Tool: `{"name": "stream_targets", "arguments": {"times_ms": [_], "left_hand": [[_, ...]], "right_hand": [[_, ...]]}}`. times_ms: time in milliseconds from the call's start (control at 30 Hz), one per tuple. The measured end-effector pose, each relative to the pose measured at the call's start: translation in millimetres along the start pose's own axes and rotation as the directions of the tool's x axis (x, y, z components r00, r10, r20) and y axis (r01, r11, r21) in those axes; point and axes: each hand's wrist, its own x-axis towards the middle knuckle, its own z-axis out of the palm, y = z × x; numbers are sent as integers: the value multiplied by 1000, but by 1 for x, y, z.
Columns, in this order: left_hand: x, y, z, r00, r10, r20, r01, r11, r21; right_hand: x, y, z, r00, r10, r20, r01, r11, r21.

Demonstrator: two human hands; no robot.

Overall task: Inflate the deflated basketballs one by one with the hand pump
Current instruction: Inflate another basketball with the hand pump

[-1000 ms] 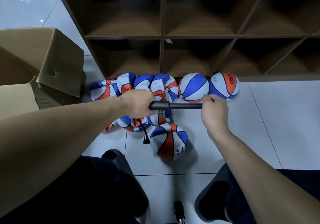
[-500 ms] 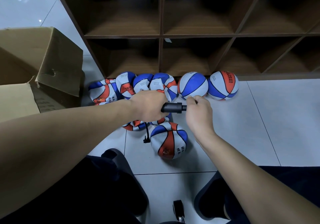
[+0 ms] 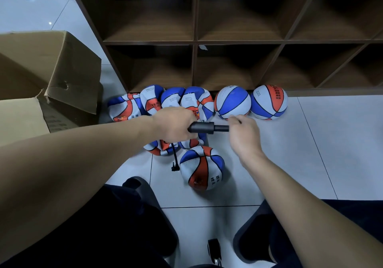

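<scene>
Shelf unit point(image 3: 238, 41): dark wood, open cubbies, across the top of the frame, base on the floor.
Floor point(image 3: 310, 153): pale tiles with thin dark joints, filling the right and lower middle.
Cardboard box point(image 3: 51, 70): open, flaps up, at the left edge, just beside the shelf's left end.
Legs point(image 3: 103, 226): dark trousers along the bottom, one at each side.
Left hand point(image 3: 174, 123): centre of frame, fingers wrapped round the pump's barrel, grasping it.
Right hand point(image 3: 244, 135): just right of centre, fingers curled round the pump's handle end, grasping it.
Flat balls point(image 3: 161, 103): several blue, white and orange ones, crumpled, leaning in a row against the shelf base, left of centre; more lying partly hidden under the left hand.
Round balls point(image 3: 233, 102): two full ones side by side, touching, against the shelf base right of the flat row.
Near ball point(image 3: 202, 168): below the hands in the middle, dented on top, apart from the row.
Pump point(image 3: 204, 127): black, held level between both hands, rod barely showing.
Hose point(image 3: 175, 158): thin, black, hanging from under the left hand, its tip just left of the near ball; contact with the ball cannot be told.
Caster wheel point(image 3: 214, 251): small, black, at bottom centre.
</scene>
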Motion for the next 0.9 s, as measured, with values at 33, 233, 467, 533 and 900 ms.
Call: {"name": "stream_targets", "arguments": {"times_ms": [33,233,467,533,900], "left_hand": [[-1,-7,-2,1000,-19,17,19,1000,-12],[-4,-31,-3,994,-78,75,81,996,-43],[-3,-13,-1,997,-73,36,74,997,-7],[-3,-6,-2,998,-66,22,66,998,-11],[2,20,1,999,-15,-31,14,1000,-22]], "right_hand": [[5,0,-7,999,10,-32,-10,1000,0],[16,2,-26,989,54,-136,-45,997,69],[4,3,-8,990,21,-141,-12,998,64],[2,2,-3,991,5,-133,3,998,57],[-15,-6,12,998,-52,-37,54,997,57]]}}
